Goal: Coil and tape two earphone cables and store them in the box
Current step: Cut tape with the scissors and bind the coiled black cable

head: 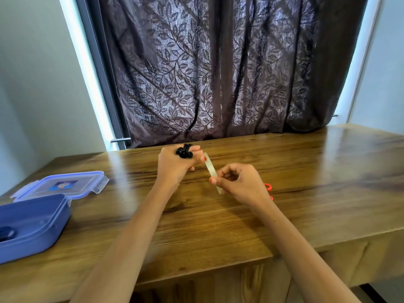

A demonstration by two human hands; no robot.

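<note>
My left hand [175,167] is raised over the far middle of the bench [218,226]. Its fingers [193,148] are curled, and the coiled black earphone cable [184,152] sits wound round them, with the earbuds bunched on the back of the hand. My left thumb touches the far end of the tape strip [210,170].

My right hand [240,182] is just to the right and nearer. Its thumb and forefinger pinch the near part of the tape strip. The strip is pale and translucent and runs on a slant between the two hands, above the bench.

Red scissor handles [268,187] show past the right edge of my right hand. The rest of the tool is hidden.

The blue box [39,221] stands open at the near left of the bench. A dark item [6,234] lies inside at its left edge; I cannot tell what it is. The clear lid [65,182], blue-rimmed with a label at its centre, lies flat just beyond the box and touches it.

The bench is glossy brown wood with strong grain running left to right, and reflects window light along its far side. Behind it hangs a dark brown curtain [218,73] with a leaf pattern, gathered in folds. Daylight shows at both curtain edges. A dark window frame [102,84] stands at the left edge. Pale walls [32,84] flank the window.
</note>
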